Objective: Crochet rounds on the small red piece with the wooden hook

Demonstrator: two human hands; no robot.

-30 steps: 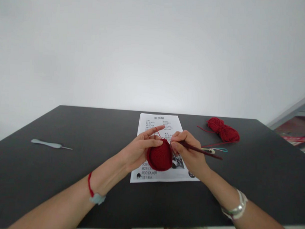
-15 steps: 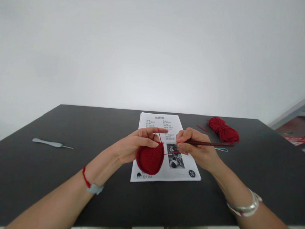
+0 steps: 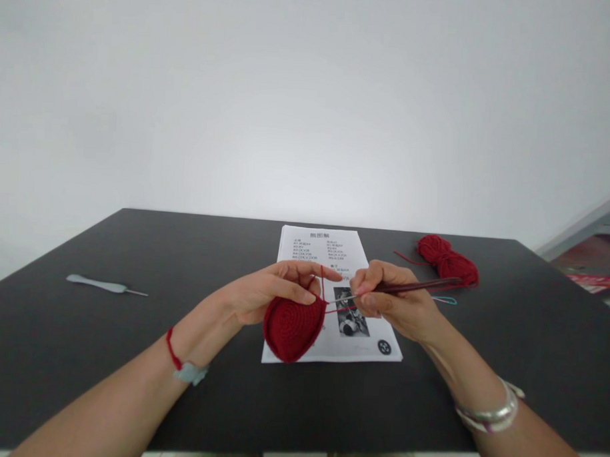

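My left hand point(image 3: 267, 295) pinches a round dark red crocheted piece point(image 3: 292, 327) above the table, with a strand of red yarn running over its raised forefinger. My right hand point(image 3: 395, 303) is closed round a dark crochet hook point(image 3: 408, 286), whose metal tip points left at the piece's upper edge. A short red strand stretches between the hook tip and the piece. Both hands hover over a printed pattern sheet point(image 3: 324, 252).
A skein of red yarn point(image 3: 446, 260) lies at the back right of the black table point(image 3: 81, 341), its strand trailing toward my hands. A light grey-handled hook point(image 3: 105, 287) lies at the left. A small teal loop point(image 3: 446, 300) rests beside my right hand.
My left hand and the crocheted piece moved left and down. The right hand swung the hook from slanting down-right to nearly level, its tip drawn clear of the piece with a strand stretched between.
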